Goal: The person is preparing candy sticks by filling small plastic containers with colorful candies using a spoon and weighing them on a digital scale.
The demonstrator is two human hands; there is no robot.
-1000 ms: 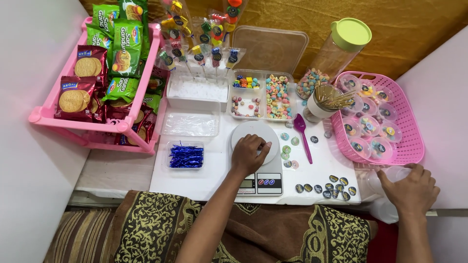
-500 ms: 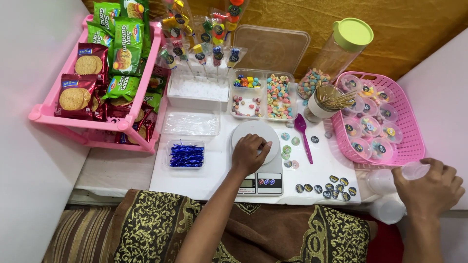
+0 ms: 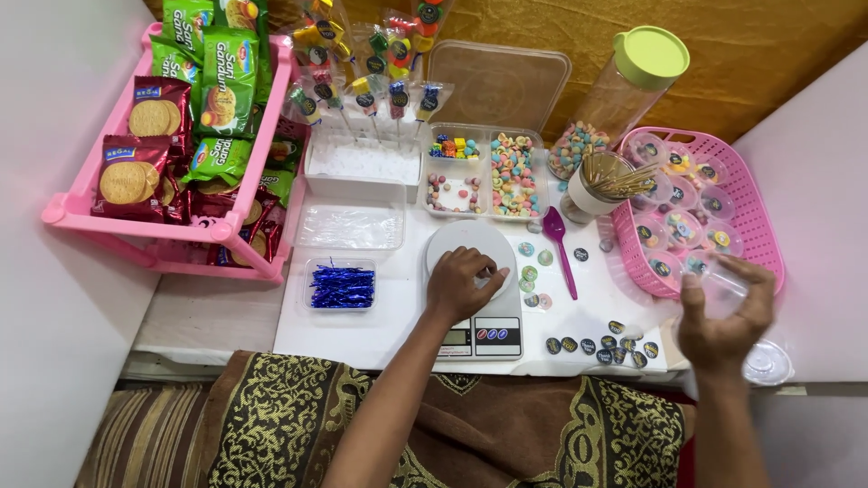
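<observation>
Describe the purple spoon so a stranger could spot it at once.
Start at the round white kitchen scale under the left hand, mid-table. Just to its right, lying on the white table top, is the purple spoon, bowl away from the person. It is the only long-handled utensil among the small round stickers.

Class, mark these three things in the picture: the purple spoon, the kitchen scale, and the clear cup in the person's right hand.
purple spoon (image 3: 554,226), head view, on its bowl.
kitchen scale (image 3: 457,240), head view, on the bare part of its round white platform.
clear cup (image 3: 723,287), head view, on its transparent wall between the right hand's fingers.
</observation>
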